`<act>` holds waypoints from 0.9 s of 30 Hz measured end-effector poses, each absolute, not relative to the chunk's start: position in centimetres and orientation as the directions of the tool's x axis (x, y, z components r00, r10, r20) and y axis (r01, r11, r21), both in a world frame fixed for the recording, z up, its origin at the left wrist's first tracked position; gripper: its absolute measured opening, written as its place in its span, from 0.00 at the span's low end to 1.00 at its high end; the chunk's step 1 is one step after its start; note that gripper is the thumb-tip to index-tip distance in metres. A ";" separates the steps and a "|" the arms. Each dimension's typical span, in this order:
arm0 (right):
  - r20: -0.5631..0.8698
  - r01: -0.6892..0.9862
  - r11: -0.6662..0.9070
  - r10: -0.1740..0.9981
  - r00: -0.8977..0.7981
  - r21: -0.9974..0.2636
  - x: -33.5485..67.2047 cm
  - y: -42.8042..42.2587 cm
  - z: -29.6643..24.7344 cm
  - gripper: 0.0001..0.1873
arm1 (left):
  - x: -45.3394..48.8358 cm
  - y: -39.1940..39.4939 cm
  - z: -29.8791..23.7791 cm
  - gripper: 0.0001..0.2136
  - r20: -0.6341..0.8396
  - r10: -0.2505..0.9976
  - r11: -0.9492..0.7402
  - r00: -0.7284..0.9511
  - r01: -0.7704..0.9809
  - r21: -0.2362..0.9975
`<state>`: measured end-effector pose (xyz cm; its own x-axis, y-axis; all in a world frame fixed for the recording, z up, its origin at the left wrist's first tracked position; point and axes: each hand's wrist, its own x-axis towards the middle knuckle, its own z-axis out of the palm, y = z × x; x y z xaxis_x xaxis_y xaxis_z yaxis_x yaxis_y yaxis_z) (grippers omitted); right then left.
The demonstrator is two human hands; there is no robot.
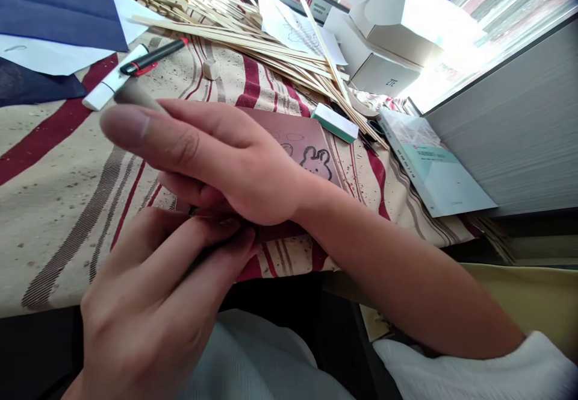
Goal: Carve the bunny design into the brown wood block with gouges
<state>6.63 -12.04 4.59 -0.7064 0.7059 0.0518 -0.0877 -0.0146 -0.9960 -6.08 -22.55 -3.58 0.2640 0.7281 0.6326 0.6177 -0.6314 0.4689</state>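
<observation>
Head view: both hands met over the drawn board on the bench.
The right hand (239,159) was positioned above the left hand (158,291), its fingers curled; a greyish rod-like item (139,94) projected beyond it, partly hidden, and whether it was gripped could not be determined. The left fingertips were drawn together at the near side of the reddish-brown board (298,128); their hold was concealed. The board lay flat beneath the hands, bearing a bear-like outline (316,162). The striped cloth (45,225) on the bench carried scattered crumbs. A white-and-green block (335,123) stood just beside the board's far corner; wooden strips (271,47) lay beyond, and a book (445,168) to the right.
</observation>
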 end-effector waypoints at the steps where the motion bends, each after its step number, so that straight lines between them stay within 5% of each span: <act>1: 0.076 -0.081 0.031 0.760 -0.646 -0.996 6.7 -11.8 4.2 0.27 | -6.1 -22.5 -3.6 0.14 0.640 0.724 -0.629 0.256 0.625 0.462; 5: 0.083 -0.088 0.055 0.929 -0.360 -0.995 6.8 -11.2 3.4 0.27 | -6.4 -22.6 -3.8 0.14 0.653 0.721 -0.608 0.230 0.663 0.438; 9: -0.080 -0.160 -0.190 0.848 -0.524 -0.969 7.2 -11.0 4.2 0.30 | -6.2 -22.8 -4.0 0.13 0.667 0.702 -0.629 0.251 0.658 0.415; 14: 0.098 -0.292 0.018 0.960 -0.261 -0.956 8.0 -11.1 4.9 0.29 | -5.8 -23.1 -3.9 0.15 0.659 0.718 -0.605 0.224 0.669 0.432; 20: 0.342 -0.442 0.167 0.871 -0.353 -0.881 7.7 -11.7 3.6 0.25 | -6.1 -23.1 -4.0 0.14 0.648 0.724 -0.615 0.236 0.648 0.450; 23: 0.346 -0.358 0.208 0.856 -0.383 -0.910 7.6 -11.8 3.2 0.25 | -5.6 -23.1 -4.4 0.08 0.673 0.686 -0.679 0.276 0.577 0.455; 27: 0.332 -0.271 0.236 0.856 -0.396 -0.933 7.6 -11.9 3.2 0.24 | -4.6 -23.3 -4.7 0.12 0.687 0.656 -0.724 0.312 0.517 0.456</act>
<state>7.60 -11.85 3.19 -0.3964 0.8560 0.3317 -0.2711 0.2361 -0.9332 -4.64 -23.28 -4.66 0.3119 0.6559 0.6874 0.5168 -0.7242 0.4565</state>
